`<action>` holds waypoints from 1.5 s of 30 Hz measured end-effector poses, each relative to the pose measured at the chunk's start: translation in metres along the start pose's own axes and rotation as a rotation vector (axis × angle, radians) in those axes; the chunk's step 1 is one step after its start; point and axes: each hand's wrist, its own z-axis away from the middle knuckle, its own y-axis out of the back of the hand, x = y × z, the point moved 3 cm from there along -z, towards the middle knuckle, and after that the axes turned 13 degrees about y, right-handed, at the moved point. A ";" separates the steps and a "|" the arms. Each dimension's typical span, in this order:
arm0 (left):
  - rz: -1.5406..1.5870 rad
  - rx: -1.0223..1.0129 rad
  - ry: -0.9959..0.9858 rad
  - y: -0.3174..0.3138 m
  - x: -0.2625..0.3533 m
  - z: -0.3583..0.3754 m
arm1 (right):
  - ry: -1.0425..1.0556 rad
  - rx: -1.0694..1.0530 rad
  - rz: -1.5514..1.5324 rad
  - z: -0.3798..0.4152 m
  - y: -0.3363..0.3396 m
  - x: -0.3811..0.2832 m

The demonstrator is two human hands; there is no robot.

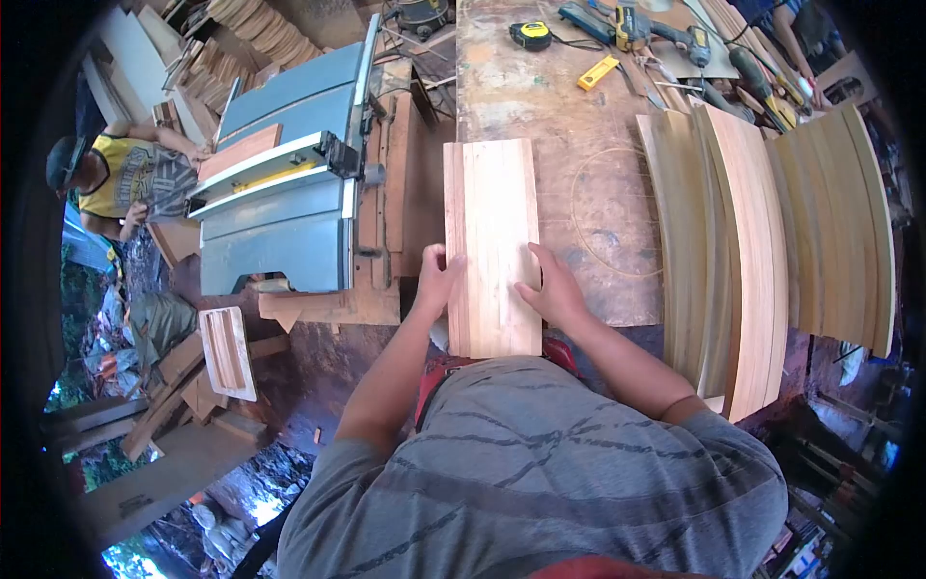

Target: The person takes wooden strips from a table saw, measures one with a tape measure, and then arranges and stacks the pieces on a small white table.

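Plank (492, 241) under both flattened hands

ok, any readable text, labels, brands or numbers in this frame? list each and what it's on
None can be read.
Yellow tape measure: label on its face, too small to read.
Co-worker's yellow shirt: dark print, blurred.
Table saw: no legible marking.
Board under the left hand and right hand: bare wood.
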 end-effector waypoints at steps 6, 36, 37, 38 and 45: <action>0.239 -0.374 0.151 0.000 0.011 0.017 | -0.043 0.076 -0.103 0.021 -0.022 0.000; 0.111 -0.103 -0.171 0.024 -0.029 0.101 | -0.094 0.048 -0.719 0.136 -0.101 -0.033; 0.053 -0.087 -0.125 0.031 -0.023 0.114 | -0.094 0.049 -0.683 0.140 -0.100 -0.036; 0.067 -0.062 -0.164 0.035 -0.029 0.119 | -0.095 0.055 -0.648 0.141 -0.099 -0.041; 0.198 0.205 -0.278 0.132 -0.034 0.174 | 0.140 -0.148 -0.593 0.099 -0.122 -0.117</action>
